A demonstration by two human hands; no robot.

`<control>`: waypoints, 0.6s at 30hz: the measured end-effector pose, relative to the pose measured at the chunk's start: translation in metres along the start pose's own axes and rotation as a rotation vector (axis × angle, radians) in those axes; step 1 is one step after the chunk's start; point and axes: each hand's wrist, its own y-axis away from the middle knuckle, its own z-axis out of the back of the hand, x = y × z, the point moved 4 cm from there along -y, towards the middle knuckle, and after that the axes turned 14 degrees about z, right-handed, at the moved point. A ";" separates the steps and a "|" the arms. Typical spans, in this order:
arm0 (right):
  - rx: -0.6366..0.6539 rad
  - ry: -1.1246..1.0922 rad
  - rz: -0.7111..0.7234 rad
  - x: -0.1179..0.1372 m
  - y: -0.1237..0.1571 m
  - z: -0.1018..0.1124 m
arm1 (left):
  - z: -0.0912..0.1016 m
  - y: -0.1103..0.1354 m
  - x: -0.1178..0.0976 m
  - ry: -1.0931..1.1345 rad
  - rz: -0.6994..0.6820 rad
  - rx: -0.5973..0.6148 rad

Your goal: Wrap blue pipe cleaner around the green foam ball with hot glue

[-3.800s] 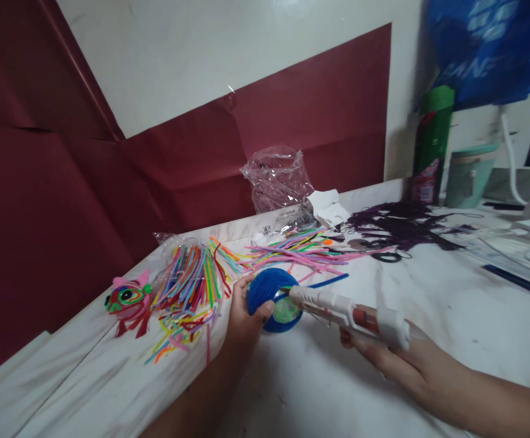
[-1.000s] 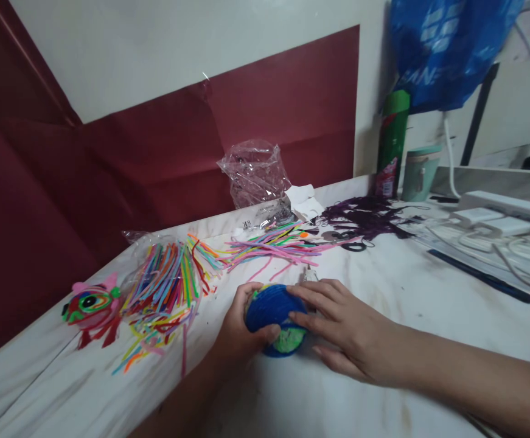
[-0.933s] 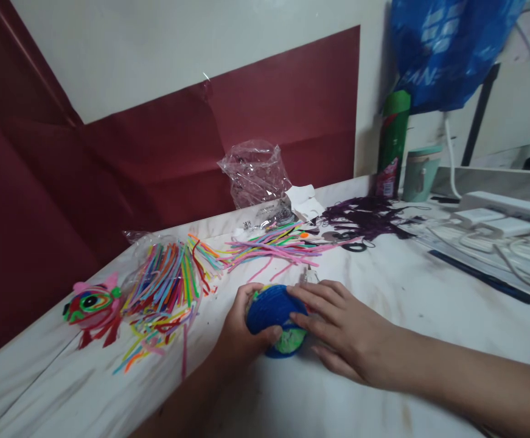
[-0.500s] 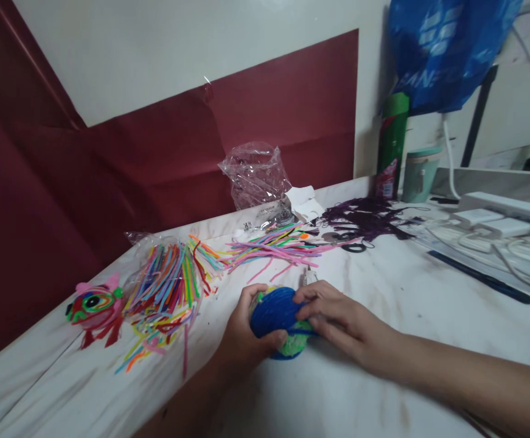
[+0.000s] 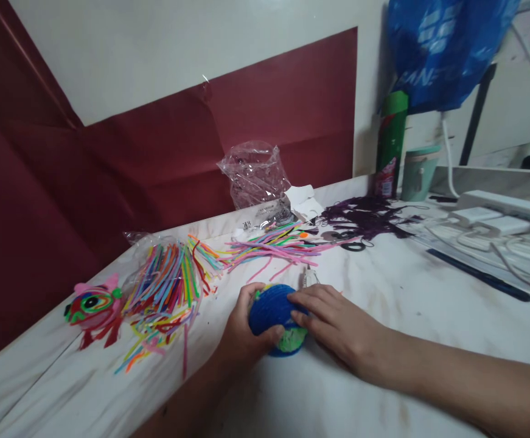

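Observation:
A round ball (image 5: 271, 313) covered in wound blue strands, with green patches and a bit of yellow at the top, is between my hands just above the marble-patterned table. My left hand (image 5: 246, 325) is closed around its left side, thumb across the front. On the right side, my right hand (image 5: 333, 322) presses its fingers against the blue surface; its thumb is hidden. Just behind the ball, a small pale-handled tool with a metal tip (image 5: 309, 277) is partly covered by my right hand.
Colourful pipe cleaners (image 5: 168, 277) lie in bundles and cut pieces at the left and back. A pink animal-like figure (image 5: 95, 307) stands far left. Behind are clear plastic wrap (image 5: 255, 176) and dark purple threads (image 5: 365, 216). A power strip (image 5: 497, 210) with cables is at right.
My right hand's fingers have moved left from a pinch at the ball's right edge to lie flatter over it. A blue strand seen beneath that hand no longer shows. My left hand keeps its hold.

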 end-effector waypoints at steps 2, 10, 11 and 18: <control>-0.012 -0.058 -0.030 -0.001 -0.001 0.000 | 0.001 0.000 0.002 -0.008 0.000 -0.006; -0.222 -0.415 -0.404 -0.025 0.006 0.010 | 0.007 -0.007 0.010 0.110 0.074 -0.012; -0.220 -0.415 -0.405 -0.025 0.006 0.010 | 0.007 -0.008 0.011 0.127 0.089 -0.014; 0.016 -0.123 -0.107 -0.012 0.003 0.004 | 0.005 -0.008 0.010 0.144 0.104 -0.003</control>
